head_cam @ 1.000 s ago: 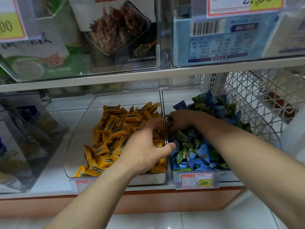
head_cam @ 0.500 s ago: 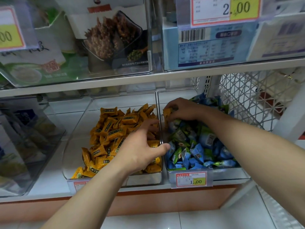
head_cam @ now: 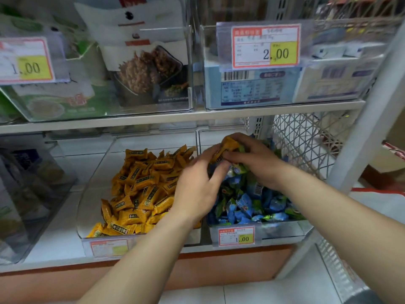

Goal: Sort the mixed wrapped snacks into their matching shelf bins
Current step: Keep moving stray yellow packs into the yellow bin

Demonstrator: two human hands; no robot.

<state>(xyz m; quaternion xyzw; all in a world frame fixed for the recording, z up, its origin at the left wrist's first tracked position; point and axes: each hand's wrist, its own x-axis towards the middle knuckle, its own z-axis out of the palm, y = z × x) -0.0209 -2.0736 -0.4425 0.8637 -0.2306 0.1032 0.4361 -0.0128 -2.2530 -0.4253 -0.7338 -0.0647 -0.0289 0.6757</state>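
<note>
A clear left bin (head_cam: 94, 178) holds a heap of yellow wrapped snacks (head_cam: 140, 189). The clear right bin (head_cam: 282, 229) next to it holds blue and green wrapped snacks (head_cam: 247, 205). Above the back of the right bin, my right hand (head_cam: 256, 160) grips a stray yellow snack (head_cam: 228, 144) together with a couple of green-wrapped ones. My left hand (head_cam: 197, 189) reaches across the divider, and its fingertips pinch the lower end of that same yellow snack. Both forearms cross the shelf front.
An upper shelf (head_cam: 175, 116) with clear bins of boxed goods and price tags hangs close above the hands. A white wire mesh panel (head_cam: 302, 145) closes the right side. A clear container (head_cam: 32, 194) stands at the left. Price labels sit on both bin fronts.
My right hand has lifted the yellow snack out of the blue and green pile. My left hand has moved from the yellow bin rightward to meet it. The camera has tilted up.
</note>
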